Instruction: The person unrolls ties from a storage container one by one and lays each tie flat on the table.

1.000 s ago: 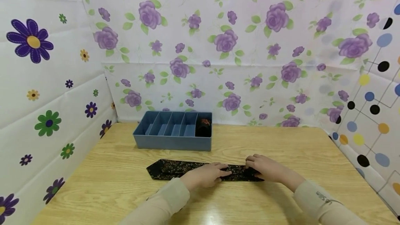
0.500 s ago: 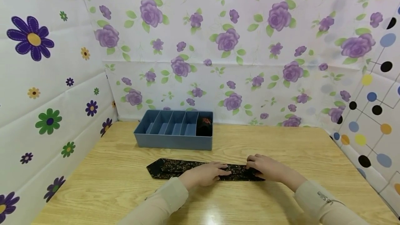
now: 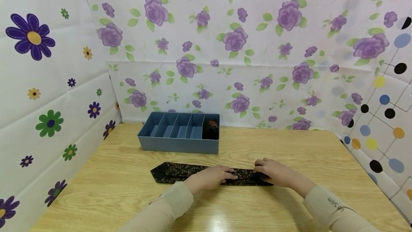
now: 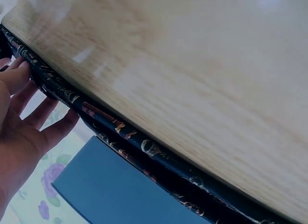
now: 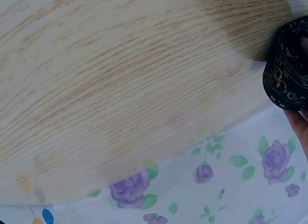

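Note:
A black necktie (image 3: 183, 171) with a small gold and reddish pattern lies lengthwise on the table, its pointed end to the left. My left hand (image 3: 210, 179) rests across the middle of it; in the left wrist view its spread fingertips (image 4: 70, 119) touch the layered cloth. At the tie's right end, my right hand (image 3: 275, 173) holds the folded-over part between thumb and fingers. The right wrist view shows that end as a rounded loop (image 5: 285, 82) of cloth, with the fingers partly cut off by the frame edge.
Behind the tie stands a blue divided box (image 3: 178, 145); its rightmost compartment holds a dark rolled cloth (image 3: 210, 130) with a red motif. The wooden table (image 3: 289, 146) meets a flowered backdrop (image 3: 206, 46) at the back, with patterned sheets at both sides.
The view has tilted very slightly. Both hands keep almost the same places on the necktie, which has barely moved.

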`<state>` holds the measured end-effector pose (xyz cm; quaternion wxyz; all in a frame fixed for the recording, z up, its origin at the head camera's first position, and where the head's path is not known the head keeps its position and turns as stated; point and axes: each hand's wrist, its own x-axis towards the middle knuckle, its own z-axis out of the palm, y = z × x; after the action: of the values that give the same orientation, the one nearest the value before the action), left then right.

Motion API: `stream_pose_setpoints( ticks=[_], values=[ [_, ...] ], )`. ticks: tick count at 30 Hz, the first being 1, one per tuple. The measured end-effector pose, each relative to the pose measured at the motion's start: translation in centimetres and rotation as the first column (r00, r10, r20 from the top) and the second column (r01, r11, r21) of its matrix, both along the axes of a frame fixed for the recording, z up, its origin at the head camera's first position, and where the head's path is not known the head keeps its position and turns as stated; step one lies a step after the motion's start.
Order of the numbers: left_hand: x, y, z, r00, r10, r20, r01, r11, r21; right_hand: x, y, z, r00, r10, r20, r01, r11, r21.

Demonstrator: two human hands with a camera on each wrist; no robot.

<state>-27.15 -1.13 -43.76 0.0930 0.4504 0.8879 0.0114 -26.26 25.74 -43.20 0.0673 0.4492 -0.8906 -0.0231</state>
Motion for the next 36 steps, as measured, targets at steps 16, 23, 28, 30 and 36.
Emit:
stream_pose_setpoints(
  ticks=[16,23,28,30,36],
  values=[
    [-0.1,-1.4,-0.3,1.0,-0.006,-0.005,0.006,1.0,0.004,0.2,-0.2,0.3,0.997,-0.044,0.062,0.044,0.999,-0.005],
    [-0.1,-2.3,-0.2,0.999,0.023,0.041,-0.024,1.0,0.021,0.1,-0.2,0.1,0.998,-0.036,0.059,0.037,0.999,-0.011],
    [0.0,-2.5,-0.1,0.999,0.011,0.044,-0.012,0.999,0.029,0.1,-0.3,0.1,0.996,-0.045,0.073,0.045,0.999,0.002],
    [0.1,-2.5,-0.1,0.999,0.008,0.036,-0.009,1.0,0.026,0.1,-0.3,0.1,0.996,-0.047,0.072,0.047,0.999,0.005],
    [0.2,-2.7,-0.2,0.999,0.044,0.028,-0.044,0.999,-0.002,0.0,-0.2,0.1,0.999,-0.035,0.04,0.035,0.999,0.008]
  ],
)
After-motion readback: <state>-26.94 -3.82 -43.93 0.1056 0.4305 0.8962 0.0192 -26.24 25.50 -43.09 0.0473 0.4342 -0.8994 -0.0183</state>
